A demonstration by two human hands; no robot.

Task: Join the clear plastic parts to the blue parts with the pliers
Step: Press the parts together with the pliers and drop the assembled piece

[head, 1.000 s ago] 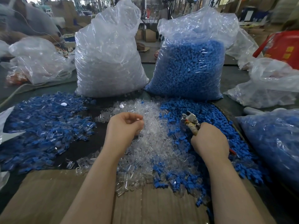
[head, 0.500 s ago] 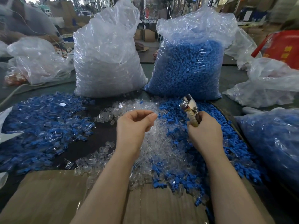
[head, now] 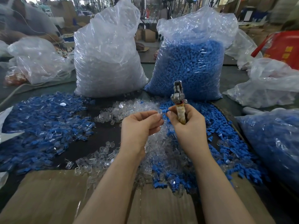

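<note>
My right hand (head: 187,126) grips the pliers (head: 178,97) by their taped handle, jaws pointing up, and pinches a small blue part (head: 164,111) with its fingertips. My left hand (head: 139,126) pinches a clear plastic part (head: 159,112) and holds it against the blue part, between both hands above the table. Beneath the hands lies a loose heap of clear parts (head: 129,109) and, to the right, a heap of blue parts (head: 226,143). A pile of joined blue-and-clear pieces (head: 40,123) spreads at the left.
Two tall plastic bags stand behind: the clear-parts bag (head: 108,59) and the blue-parts bag (head: 191,67). Another bag of blue parts (head: 275,143) sits at the right edge. Cardboard (head: 48,199) covers the near table. More bags lie left and right, with a red container (head: 281,47) behind.
Both hands rose from the heaps and came together. The pliers swung upright. My left hand brought a clear part up to the blue part at my right fingertips.
</note>
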